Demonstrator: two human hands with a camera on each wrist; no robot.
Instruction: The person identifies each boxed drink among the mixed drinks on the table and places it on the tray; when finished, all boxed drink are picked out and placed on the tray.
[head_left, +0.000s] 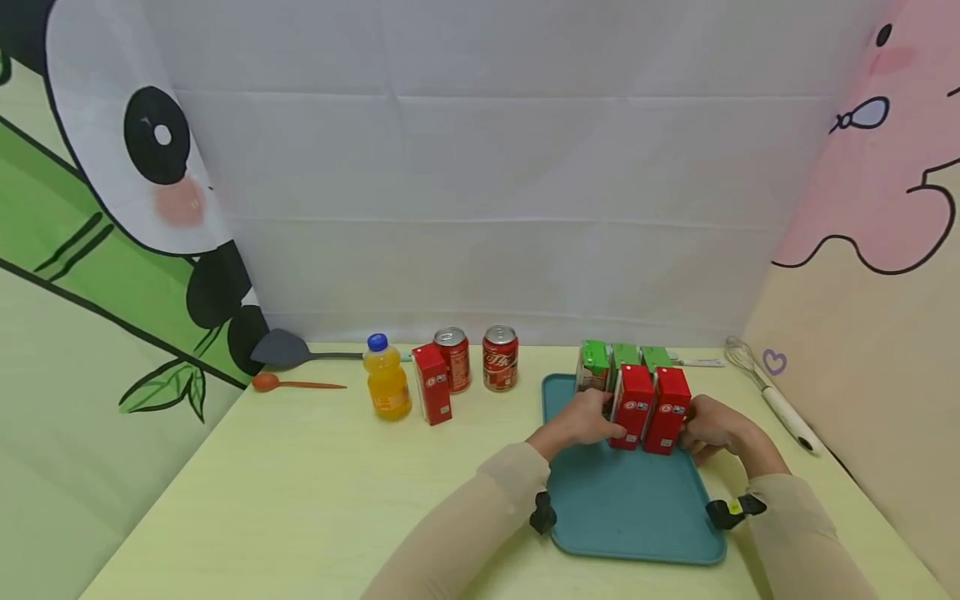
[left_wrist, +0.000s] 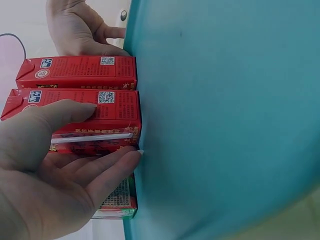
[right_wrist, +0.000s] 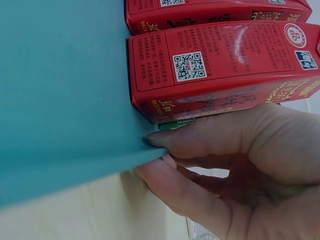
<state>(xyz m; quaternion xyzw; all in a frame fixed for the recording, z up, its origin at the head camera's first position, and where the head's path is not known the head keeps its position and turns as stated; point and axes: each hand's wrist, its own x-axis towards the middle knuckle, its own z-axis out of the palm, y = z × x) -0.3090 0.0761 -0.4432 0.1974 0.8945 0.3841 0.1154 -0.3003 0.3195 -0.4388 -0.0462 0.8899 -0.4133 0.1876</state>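
Observation:
Two red drink cartons [head_left: 667, 411] stand upright side by side on a blue-green tray [head_left: 637, 512]. My left hand [head_left: 587, 418] grips the left red carton [left_wrist: 120, 109], thumb on its front face and fingers along its straw side. At the tray's right edge, my right hand [head_left: 717, 427] pinches the rim [right_wrist: 145, 159], thumb on top and a finger underneath. That thumb lies close by the base of the right red carton [right_wrist: 220, 65]. Behind the red pair is a row of green cartons [head_left: 595, 360], partly hidden.
Left of the tray stand two red cans [head_left: 500, 358], a third red carton [head_left: 432, 387] and an orange juice bottle [head_left: 387, 383]. A dark spatula [head_left: 285, 348] and an orange spoon [head_left: 266, 382] lie farther left. A whisk [head_left: 787, 412] lies along the right side.

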